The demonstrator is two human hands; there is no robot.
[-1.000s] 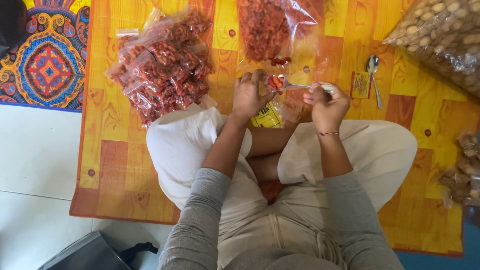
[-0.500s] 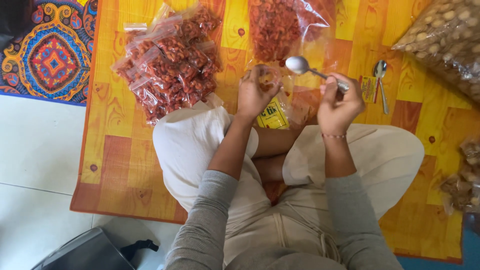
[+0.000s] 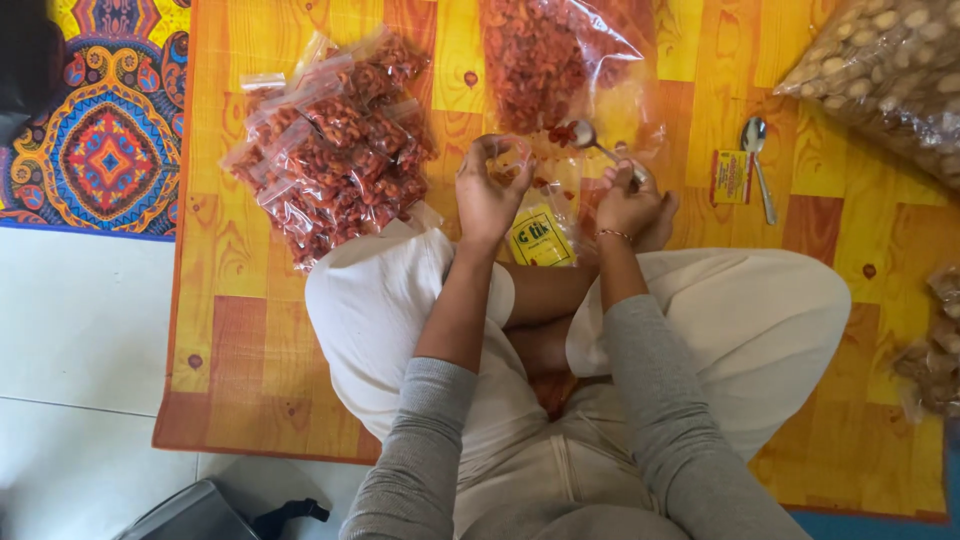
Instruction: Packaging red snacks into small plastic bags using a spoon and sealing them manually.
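- My left hand, at frame center, pinches a small clear bag open.
- My right hand grips a spoon, its bowl just beside that bag's mouth.
- Upper left: filled red-snack packets piled on the orange mat.

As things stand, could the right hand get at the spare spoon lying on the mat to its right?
Probably yes. The spare spoon lies in the open on the mat, with nothing between it and the right hand. But that hand already holds a spoon, so it would need to free its fingers first.

Bright even daylight, soft shadows, perhaps slight blur
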